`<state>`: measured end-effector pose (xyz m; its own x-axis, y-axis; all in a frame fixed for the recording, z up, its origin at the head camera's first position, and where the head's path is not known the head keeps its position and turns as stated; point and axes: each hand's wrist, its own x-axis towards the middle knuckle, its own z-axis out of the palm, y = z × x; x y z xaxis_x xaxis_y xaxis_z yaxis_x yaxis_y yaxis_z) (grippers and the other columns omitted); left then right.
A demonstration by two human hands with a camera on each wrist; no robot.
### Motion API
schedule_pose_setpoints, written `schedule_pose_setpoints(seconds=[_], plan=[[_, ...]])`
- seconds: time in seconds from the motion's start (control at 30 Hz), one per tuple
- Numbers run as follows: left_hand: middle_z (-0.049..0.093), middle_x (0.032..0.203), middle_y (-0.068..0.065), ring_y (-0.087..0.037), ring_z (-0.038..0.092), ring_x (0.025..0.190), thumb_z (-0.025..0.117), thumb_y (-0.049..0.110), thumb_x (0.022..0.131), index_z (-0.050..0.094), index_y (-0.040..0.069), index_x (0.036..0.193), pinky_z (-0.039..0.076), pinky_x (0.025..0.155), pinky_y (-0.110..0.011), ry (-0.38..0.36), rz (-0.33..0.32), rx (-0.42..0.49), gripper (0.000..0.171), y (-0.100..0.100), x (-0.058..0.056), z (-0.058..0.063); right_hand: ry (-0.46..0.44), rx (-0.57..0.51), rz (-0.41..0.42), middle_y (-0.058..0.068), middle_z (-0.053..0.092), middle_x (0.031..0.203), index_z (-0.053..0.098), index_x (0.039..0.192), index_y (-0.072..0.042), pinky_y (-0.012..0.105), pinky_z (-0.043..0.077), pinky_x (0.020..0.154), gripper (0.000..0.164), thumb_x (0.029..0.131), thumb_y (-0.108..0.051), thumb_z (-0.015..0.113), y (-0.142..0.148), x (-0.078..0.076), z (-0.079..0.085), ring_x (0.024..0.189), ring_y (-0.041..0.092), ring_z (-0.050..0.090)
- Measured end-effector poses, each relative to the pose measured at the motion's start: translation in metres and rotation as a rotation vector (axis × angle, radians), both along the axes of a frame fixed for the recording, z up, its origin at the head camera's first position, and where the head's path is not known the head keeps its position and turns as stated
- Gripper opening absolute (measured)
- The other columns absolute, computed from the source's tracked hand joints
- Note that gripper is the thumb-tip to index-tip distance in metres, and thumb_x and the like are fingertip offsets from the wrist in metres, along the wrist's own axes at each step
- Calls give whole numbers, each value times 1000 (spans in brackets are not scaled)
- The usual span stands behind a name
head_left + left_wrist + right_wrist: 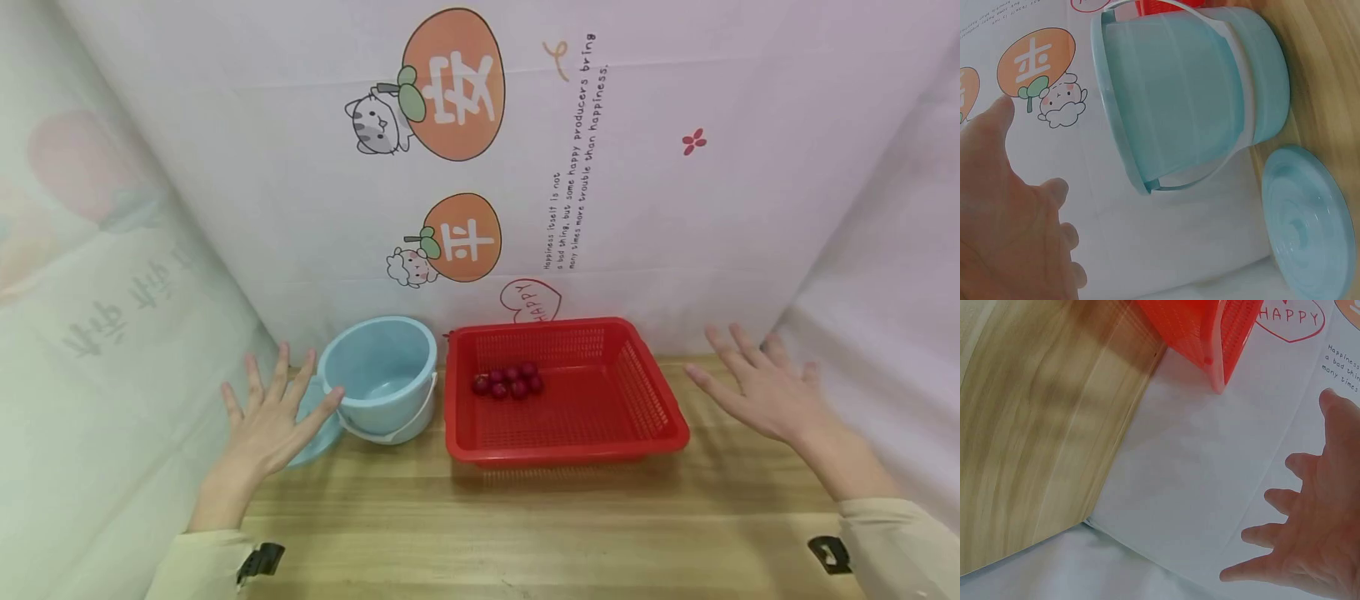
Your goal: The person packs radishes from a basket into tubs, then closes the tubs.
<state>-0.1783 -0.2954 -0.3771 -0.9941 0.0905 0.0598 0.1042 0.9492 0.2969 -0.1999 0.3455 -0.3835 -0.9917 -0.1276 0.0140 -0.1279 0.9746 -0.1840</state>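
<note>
My left hand (273, 421) is held with its fingers spread, in front of a light blue bucket (397, 421) with a white handle; it holds nothing. Partly behind that hand in the head view, a round blue lid (1307, 219) lies on the table beside the bucket. To the right of the bucket stands a red perforated basket (570, 454). Several small dark red round fruits (519, 389) sit together in its left part. My right hand (776, 396) hovers to the right of the basket, fingers spread, with nothing in it.
A wooden table (480, 533) carries the bucket, lid and basket. White printed cloth (637, 167) hangs behind them and on both sides. A black strap piece (830, 554) shows at the right sleeve, another black strap (260, 562) at the left.
</note>
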Motion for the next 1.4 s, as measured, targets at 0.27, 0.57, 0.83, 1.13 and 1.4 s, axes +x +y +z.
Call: schedule_pose_setpoints(seconds=[0.27,0.57,0.83,1.13,1.4], plan=[[-21,173,-8,-49,-31,150,31,67,108,4,22,172,-19,109,-80,1,-2,18,83,-7,-5,-6,13,-30,44,34,14,169,10,171,-14,91,13,100,85,108,-62,40,-10,-12,-7,143,72,16],[0,174,-25,-49,68,80,22,75,105,4,13,171,43,45,-43,-34,151,43,93,-8,-17,-7,162,-247,162,33,49,146,52,150,2,73,46,96,63,105,-39,66,-42,-27,-14,126,55,53],[15,175,-17,-61,58,120,25,75,104,13,12,171,41,46,-37,126,225,83,93,13,-36,-21,93,-343,300,23,68,119,70,121,2,53,60,82,32,99,-21,75,-87,-62,-18,95,35,72],[31,172,-4,-17,31,41,33,76,103,33,17,168,29,36,-34,282,280,143,88,44,-52,-47,-63,-371,450,0,76,101,77,105,-10,46,61,86,10,96,-13,79,-138,-106,-22,96,21,71],[26,174,-2,-18,35,41,37,73,103,36,15,166,32,37,-34,325,287,193,86,52,-58,-66,-124,-358,523,0,76,101,78,105,-11,45,59,89,11,94,-12,79,-172,-137,-21,95,20,69]])
